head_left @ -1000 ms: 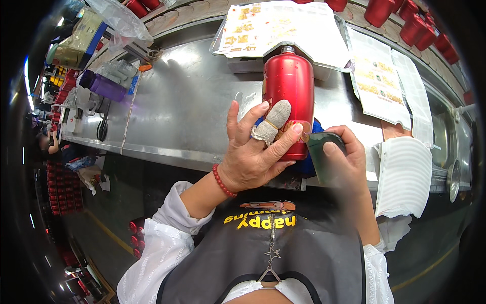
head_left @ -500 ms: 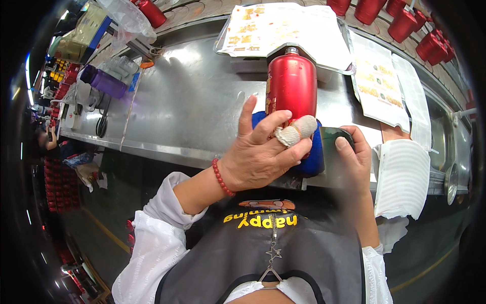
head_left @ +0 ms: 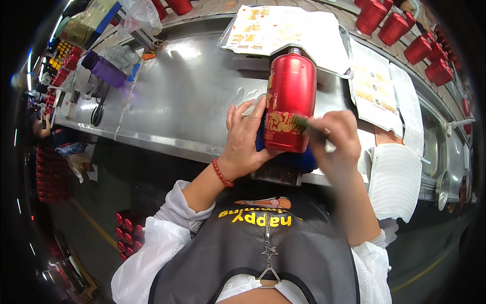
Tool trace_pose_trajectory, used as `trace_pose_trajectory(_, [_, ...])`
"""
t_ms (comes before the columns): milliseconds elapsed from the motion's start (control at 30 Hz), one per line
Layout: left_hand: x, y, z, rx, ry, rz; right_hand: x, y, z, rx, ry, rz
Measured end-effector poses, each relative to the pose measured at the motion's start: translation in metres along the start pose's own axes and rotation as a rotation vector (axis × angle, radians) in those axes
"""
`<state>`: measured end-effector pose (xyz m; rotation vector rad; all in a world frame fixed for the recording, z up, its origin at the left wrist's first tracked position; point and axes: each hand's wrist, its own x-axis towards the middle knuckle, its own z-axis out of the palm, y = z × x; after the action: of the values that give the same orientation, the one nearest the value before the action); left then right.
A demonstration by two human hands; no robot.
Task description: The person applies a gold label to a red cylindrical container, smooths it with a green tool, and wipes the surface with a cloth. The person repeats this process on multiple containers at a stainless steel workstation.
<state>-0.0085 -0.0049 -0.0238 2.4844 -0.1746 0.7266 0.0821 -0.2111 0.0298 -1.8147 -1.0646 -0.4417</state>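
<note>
A glossy red metal bottle [head_left: 293, 91] lies on a blue padded rest [head_left: 304, 161], its neck pointing away from me. Gold decoration [head_left: 283, 122] covers part of its side near the closer end. My left hand [head_left: 247, 133] steadies the bottle from the left, its palm and thumb around the lower end; a pale wrap shows on one finger. In my right hand [head_left: 338, 133], blurred by motion, is a dark green flat scraper [head_left: 316, 133], pinched in the fingers. Its edge meets the right part of the gold decoration.
Printed decal sheets [head_left: 283, 30] lie on a tray behind the bottle, with another sheet [head_left: 374, 86] to the right. White paper [head_left: 396, 180] hangs over the front edge. A purple bottle [head_left: 104, 70] lies left on the metal table [head_left: 177, 101]. Red bottles [head_left: 395, 28] stand at the far right.
My left hand has shifted from the top of the bottle to its left side, uncovering the gold decoration. My right hand has brought the scraper left onto the bottle.
</note>
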Motion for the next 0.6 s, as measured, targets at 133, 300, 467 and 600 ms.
trace_pose_trajectory(133, [0.008,0.015,-0.016,0.174,-0.022,0.077,0.009,-0.006,-0.02,0.085,-0.176,0.042])
trace_pose_trajectory(300, [0.0,0.005,-0.001,0.02,0.019,-0.025,0.004,-0.02,-0.009,0.031,-0.275,-0.134])
trace_pose_trajectory(467, [0.001,0.009,-0.009,0.119,-0.053,-0.034,0.017,-0.003,-0.013,-0.158,-0.008,0.082])
trace_pose_trajectory(600, [0.002,0.01,-0.007,0.065,0.006,-0.044,0.014,-0.037,-0.015,0.116,-0.395,-0.06])
